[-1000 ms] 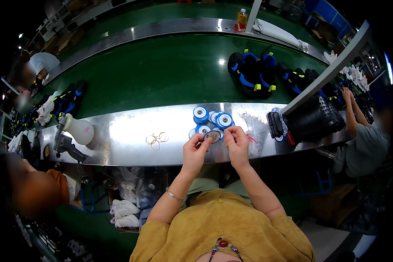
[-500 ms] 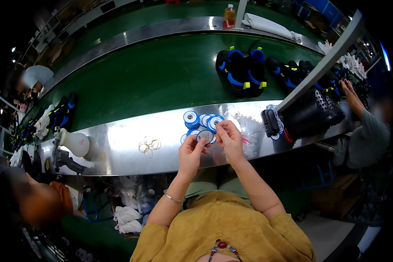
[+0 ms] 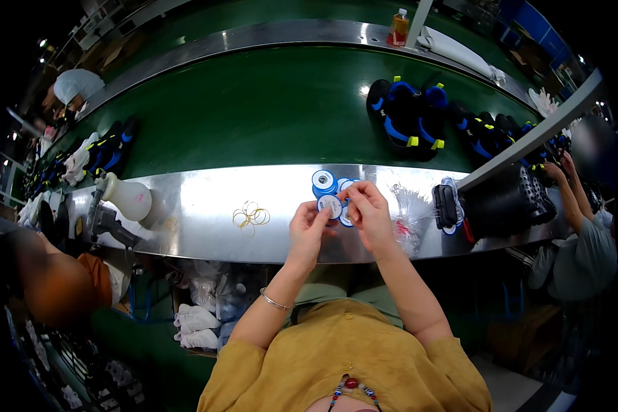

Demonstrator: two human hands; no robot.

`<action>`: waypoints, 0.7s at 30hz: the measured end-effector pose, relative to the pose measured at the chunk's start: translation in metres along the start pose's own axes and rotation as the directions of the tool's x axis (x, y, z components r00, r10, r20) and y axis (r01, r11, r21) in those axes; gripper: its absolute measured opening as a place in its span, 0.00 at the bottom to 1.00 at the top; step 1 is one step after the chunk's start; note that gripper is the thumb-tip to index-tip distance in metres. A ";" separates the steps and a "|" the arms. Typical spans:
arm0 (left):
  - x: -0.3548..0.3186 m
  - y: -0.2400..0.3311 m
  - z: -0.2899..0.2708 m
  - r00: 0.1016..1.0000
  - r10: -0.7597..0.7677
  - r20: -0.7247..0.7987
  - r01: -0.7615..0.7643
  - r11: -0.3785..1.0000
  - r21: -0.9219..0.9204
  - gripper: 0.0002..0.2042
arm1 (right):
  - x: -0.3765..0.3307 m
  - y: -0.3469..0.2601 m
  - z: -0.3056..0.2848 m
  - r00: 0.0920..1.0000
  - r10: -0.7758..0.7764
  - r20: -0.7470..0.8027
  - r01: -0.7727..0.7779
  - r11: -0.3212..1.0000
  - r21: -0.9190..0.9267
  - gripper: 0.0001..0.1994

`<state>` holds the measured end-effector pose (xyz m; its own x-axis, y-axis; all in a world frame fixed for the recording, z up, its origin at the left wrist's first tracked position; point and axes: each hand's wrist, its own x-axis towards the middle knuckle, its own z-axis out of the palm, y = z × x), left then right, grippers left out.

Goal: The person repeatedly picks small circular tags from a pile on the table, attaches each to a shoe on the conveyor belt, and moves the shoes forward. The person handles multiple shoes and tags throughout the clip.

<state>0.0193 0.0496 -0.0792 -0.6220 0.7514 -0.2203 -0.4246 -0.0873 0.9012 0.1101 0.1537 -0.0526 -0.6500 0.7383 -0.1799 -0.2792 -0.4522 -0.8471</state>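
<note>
Both hands meet over the steel bench (image 3: 206,206), just in front of the green belt (image 3: 254,117). Left hand (image 3: 307,230) pinches the rim of a small spool (image 3: 330,204), thumb & fingers closed on it. Right hand (image 3: 367,213) is curled shut at the spool's other side, fingertips bent in as if pinching a thread end; can't tell if thread is actually between them, too small.

Progress, judging by what lies here: looks early/mid. One spool in hand, other spools (image 3: 323,181) stand just behind it on the bench, untouched. A loose bunch of gold rings (image 3: 250,215) lies left of the spool, apart from both hands. Clear plastic bag (image 3: 410,209) sits right of it.

Spool itself: round, flat white face w/ dark centre hole, blue body, tilted face-up toward the person, held just above the bench. Shoes (image 3: 408,117) ride the belt well behind it.
</note>
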 end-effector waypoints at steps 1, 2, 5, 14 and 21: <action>0.000 0.002 0.000 0.998 0.049 -0.045 -0.048 0.998 0.033 0.09 | 0.001 0.001 0.001 1.000 -0.003 -0.004 0.003 1.000 -0.002 0.02; -0.003 0.011 0.003 0.991 0.052 -0.125 -0.043 0.996 0.074 0.11 | 0.003 0.003 0.002 1.000 -0.005 -0.004 0.005 1.000 -0.002 0.02; -0.008 0.008 -0.006 0.935 0.311 -0.168 -0.249 0.916 0.315 0.11 | 0.003 0.003 0.008 1.000 -0.009 -0.003 0.009 1.000 -0.016 0.03; -0.005 0.036 -0.010 0.633 0.734 0.245 -0.602 0.269 0.752 0.08 | 0.003 0.018 0.024 0.996 -0.082 0.047 0.089 0.982 -0.167 0.04; -0.007 0.025 -0.022 0.838 0.518 0.172 -0.510 0.633 0.583 0.12 | -0.001 0.020 0.036 0.991 -0.068 0.115 0.093 0.969 -0.229 0.04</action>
<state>-0.0017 0.0281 -0.0633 -0.6279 0.6971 0.3461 0.4322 -0.0575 0.9000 0.0801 0.1257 -0.0515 -0.7065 0.7050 -0.0628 -0.1692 -0.2544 -0.9522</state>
